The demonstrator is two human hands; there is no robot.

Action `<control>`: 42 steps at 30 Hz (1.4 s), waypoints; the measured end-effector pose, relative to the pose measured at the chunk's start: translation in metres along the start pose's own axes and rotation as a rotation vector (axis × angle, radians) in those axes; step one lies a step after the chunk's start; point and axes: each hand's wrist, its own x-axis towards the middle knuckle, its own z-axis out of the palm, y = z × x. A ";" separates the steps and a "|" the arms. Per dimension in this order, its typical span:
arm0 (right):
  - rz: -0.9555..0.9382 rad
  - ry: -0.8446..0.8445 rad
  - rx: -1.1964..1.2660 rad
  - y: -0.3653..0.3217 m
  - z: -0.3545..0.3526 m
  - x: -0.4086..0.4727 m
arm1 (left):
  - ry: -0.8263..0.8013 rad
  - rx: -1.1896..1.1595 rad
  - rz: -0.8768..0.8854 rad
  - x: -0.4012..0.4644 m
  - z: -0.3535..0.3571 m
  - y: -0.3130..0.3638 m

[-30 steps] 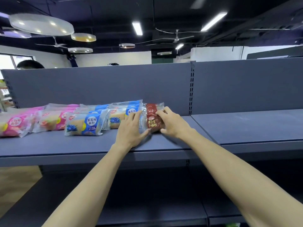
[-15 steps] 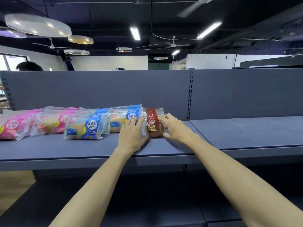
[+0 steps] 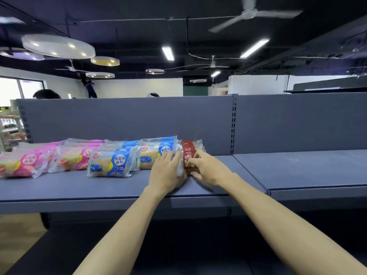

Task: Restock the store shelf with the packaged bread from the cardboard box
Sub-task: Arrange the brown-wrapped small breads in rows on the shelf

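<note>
Packaged breads lie in a row on the grey shelf (image 3: 99,187). Pink packs (image 3: 25,163) are at the left, blue blueberry packs (image 3: 111,165) in the middle, and a stack of dark red packs (image 3: 188,149) at the right end. My left hand (image 3: 166,171) lies flat with straight fingers against the left side of the red stack. My right hand (image 3: 208,169) touches the stack's front and right side with loosely bent fingers. The cardboard box is out of view.
The shelf's upright back panel (image 3: 129,120) rises behind the row. A second shelf board (image 3: 307,169) lies to the right, past a slotted post (image 3: 234,126). A lower shelf (image 3: 178,255) sits under my arms. A person's head (image 3: 46,94) shows behind the panel.
Both hands have stayed at the red packs, nudging them back in line with the row. The camera has tilted upward, so the shelf sits lower in view.
</note>
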 end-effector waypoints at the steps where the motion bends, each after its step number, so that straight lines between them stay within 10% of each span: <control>1: 0.008 -0.014 0.002 -0.001 0.002 0.002 | -0.002 0.002 0.012 -0.002 -0.002 -0.002; 14: 0.017 -0.033 -0.034 -0.046 -0.027 0.026 | -0.112 0.120 -0.008 -0.028 -0.073 -0.064; 32: -0.374 0.037 0.217 -0.303 0.014 0.074 | -0.240 0.279 -0.285 -0.216 -0.194 -0.202; 42: -0.390 -0.382 0.204 -0.354 0.171 -0.037 | -0.771 0.167 -0.372 -0.409 -0.104 -0.191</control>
